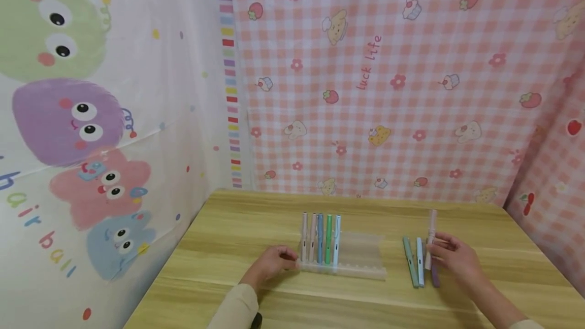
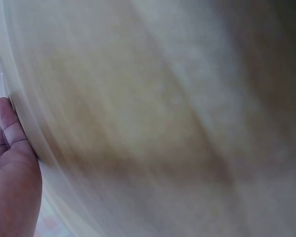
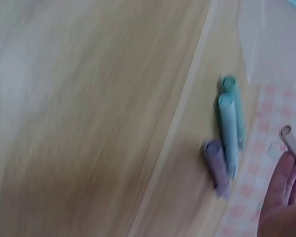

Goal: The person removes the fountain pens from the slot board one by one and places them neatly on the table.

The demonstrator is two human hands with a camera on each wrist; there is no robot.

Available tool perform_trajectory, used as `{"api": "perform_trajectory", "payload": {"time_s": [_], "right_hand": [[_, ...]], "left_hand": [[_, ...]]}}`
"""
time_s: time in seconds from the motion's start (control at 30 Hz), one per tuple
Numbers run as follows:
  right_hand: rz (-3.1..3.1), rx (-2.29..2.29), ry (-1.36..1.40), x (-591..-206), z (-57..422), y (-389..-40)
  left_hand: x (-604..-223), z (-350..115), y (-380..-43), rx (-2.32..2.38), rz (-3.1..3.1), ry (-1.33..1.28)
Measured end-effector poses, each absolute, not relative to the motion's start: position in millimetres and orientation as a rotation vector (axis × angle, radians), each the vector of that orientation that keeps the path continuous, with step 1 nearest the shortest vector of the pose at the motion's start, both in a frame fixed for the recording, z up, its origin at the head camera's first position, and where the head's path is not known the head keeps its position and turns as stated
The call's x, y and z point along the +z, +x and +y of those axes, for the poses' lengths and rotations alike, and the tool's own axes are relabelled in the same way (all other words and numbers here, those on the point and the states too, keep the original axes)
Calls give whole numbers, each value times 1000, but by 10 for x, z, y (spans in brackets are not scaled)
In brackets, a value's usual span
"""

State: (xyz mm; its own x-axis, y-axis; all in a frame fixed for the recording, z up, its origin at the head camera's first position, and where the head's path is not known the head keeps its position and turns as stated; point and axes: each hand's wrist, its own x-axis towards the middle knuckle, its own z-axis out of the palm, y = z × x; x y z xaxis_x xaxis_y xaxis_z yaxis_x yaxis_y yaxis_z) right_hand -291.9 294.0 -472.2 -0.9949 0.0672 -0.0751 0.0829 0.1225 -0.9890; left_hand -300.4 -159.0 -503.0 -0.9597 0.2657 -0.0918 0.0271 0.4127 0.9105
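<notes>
In the head view my left hand [image 1: 273, 262] pinches the left front corner of a clear plastic pen holder [image 1: 361, 253]. Two pinkish pens [image 1: 304, 237], a blue pen [image 1: 320, 240], a green pen [image 1: 328, 240] and a pale blue pen [image 1: 337, 240] stand side by side at its left part. My right hand [image 1: 457, 258] pinches a pale pink pen [image 1: 431, 240], raised over the pens at the right. Below lie a grey-green pen [image 1: 410, 262], a light blue pen [image 1: 420, 262] and a purple pen [image 1: 435, 275], the last partly hidden by that hand.
The wooden table [image 1: 256, 227] meets a pink checked cloth [image 1: 388, 116] at the back. A white cloth with cartoon figures [image 1: 192, 90] hangs at the left. A dark object [image 1: 257, 321] shows beside the left sleeve [image 1: 237, 306].
</notes>
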Motion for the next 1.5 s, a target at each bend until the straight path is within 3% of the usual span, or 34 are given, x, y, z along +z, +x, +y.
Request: {"api": "perform_trajectory", "payload": {"time_s": [0.57,1.5], "right_hand": [[2272,-2084,65,-4931,3334,-3012],[2177,-1874,81,-5122,3557,-3052]], "left_hand": [[-4991,-1576,-2993,1583,2450,261],[-5030,-1560,-2998,1601,2425,220]]}}
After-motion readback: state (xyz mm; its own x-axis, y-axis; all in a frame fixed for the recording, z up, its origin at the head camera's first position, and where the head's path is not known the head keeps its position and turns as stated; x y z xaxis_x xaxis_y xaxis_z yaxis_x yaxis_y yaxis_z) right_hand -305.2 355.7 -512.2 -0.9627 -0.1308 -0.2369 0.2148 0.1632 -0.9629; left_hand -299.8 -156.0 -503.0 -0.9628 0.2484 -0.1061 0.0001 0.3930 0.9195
